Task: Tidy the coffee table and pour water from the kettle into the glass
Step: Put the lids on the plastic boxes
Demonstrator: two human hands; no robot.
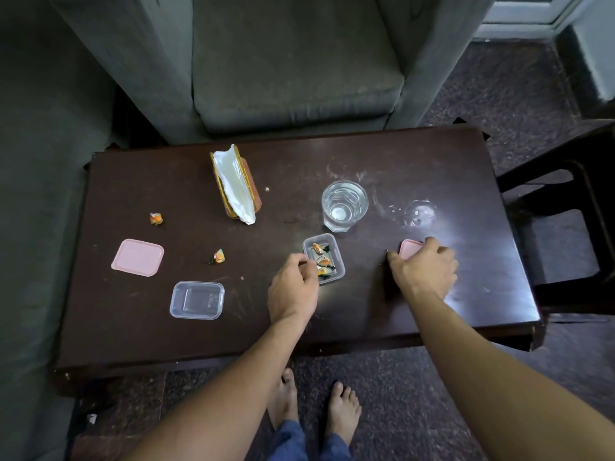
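On the dark coffee table (366,168) a small clear container (336,257) holds several orange candy wrappers. My left hand (293,291) rests at its left edge, fingers curled against the rim. My right hand (424,269) lies over a pink lid (408,248), fingers closed around it; most of the lid is hidden. A clear glass (344,205) with some water stands behind the container. Two loose wrappers (156,218) (219,256) lie to the left. No kettle is in view.
An empty clear container (197,300) and a second pink lid (137,257) sit at the front left. A tissue holder (236,184) stands at the back. A wet ring (420,211) marks the table right of the glass. A grey armchair (293,61) is behind, a dark stool (565,207) to the right.
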